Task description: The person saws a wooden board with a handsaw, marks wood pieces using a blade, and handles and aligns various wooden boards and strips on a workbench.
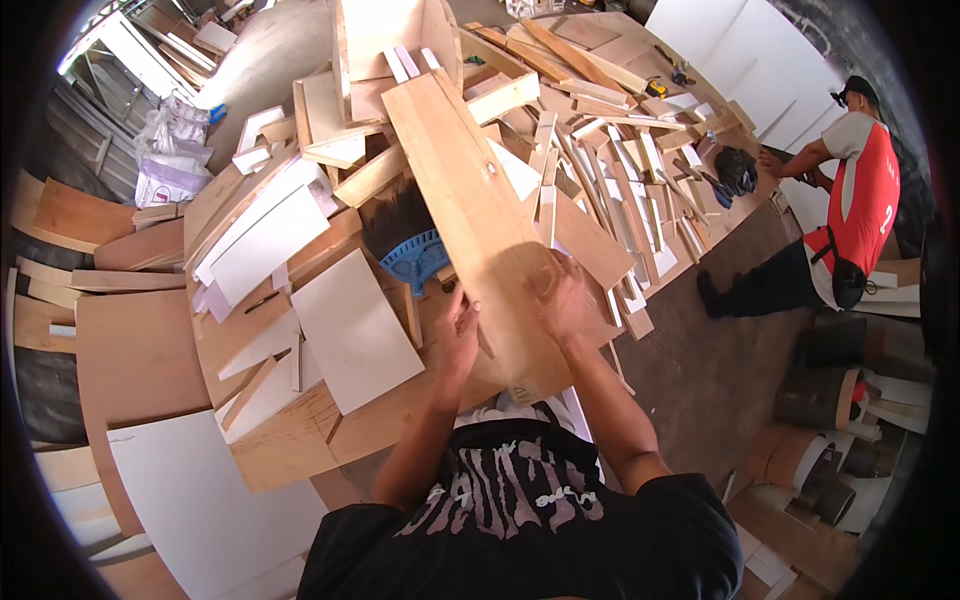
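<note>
A long, light-brown wooden plank (455, 190) slants from the far middle of the worktable toward my body, its near end close to my black shirt. My left hand (459, 328) is closed at the plank's left edge, thumb toward the wood. Over the right edge lies my right hand (562, 297), touching the plank's face; motion smears its fingers. Just left of the plank is a blue plastic brush head (415, 258) with dark bristles, partly covered by the plank. A white rectangular panel (357, 330) lies left of my left hand.
Wood offcuts and white strips (640, 190) are heaped across the worktable (275, 450). An open wooden box (400, 40) stands at the far side. At right, a person in a red vest (860, 190) stands beside the table. Large sheets (190, 490) lean at left.
</note>
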The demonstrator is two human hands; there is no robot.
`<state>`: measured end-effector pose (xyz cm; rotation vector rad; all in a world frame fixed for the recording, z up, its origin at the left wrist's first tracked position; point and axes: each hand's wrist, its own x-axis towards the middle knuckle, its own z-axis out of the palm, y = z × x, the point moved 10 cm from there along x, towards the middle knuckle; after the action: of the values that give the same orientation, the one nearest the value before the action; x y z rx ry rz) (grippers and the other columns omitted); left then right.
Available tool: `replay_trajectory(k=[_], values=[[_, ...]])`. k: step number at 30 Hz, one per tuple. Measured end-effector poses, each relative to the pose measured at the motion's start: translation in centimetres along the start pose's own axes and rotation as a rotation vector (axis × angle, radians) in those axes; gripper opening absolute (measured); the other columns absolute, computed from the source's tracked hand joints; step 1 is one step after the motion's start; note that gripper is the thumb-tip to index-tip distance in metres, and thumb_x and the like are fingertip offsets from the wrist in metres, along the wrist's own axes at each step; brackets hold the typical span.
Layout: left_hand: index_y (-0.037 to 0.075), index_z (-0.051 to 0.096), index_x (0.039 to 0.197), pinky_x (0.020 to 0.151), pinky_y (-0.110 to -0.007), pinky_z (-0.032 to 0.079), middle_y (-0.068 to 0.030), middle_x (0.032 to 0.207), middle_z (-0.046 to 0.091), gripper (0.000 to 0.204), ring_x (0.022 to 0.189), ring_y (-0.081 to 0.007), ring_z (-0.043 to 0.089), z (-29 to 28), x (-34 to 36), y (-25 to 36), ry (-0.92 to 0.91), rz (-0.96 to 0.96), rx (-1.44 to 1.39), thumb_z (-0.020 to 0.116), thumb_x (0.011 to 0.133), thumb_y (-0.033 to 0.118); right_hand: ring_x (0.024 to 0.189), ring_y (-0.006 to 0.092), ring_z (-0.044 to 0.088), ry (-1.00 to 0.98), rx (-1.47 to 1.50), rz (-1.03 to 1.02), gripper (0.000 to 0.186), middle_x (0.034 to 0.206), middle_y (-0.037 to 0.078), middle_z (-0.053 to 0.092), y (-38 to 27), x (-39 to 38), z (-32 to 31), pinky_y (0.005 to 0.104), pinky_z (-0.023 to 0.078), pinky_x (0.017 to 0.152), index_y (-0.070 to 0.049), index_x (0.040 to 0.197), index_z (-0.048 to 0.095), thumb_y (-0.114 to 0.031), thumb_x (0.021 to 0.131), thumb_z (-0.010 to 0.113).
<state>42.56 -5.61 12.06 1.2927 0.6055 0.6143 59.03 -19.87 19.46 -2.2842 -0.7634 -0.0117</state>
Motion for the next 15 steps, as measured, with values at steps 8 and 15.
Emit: replay_trajectory(k=[8,15], values=[[-0.002,0.048,0.152,0.083,-0.025,0.049,-0.0018,0.103,0.056,0.057,0.09,-0.0091,0.054,-5.5,0.3,-1.1,0.226,0.038,0.253,0.059,0.097,-0.003,0.113,0.0412,0.064,0.102,0.19,-0.059,0.047,0.128,0.021,0.067,-5.1,-0.4,1.3,0.047,0.05,0.101,0.002,0.127,0.067,-0.014,0.084,0.075],[-0.002,0.042,0.155,0.091,-0.027,0.048,-0.0038,0.116,0.061,0.059,0.097,-0.0116,0.056,-4.0,-0.1,-0.4,0.169,0.09,0.071,0.062,0.099,0.004,0.104,0.0423,0.065,0.104,0.152,-0.006,0.044,0.121,0.023,0.068,0.3,1.1,-0.6,0.0477,0.052,0.094,-0.001,0.125,0.067,-0.015,0.084,0.076]])
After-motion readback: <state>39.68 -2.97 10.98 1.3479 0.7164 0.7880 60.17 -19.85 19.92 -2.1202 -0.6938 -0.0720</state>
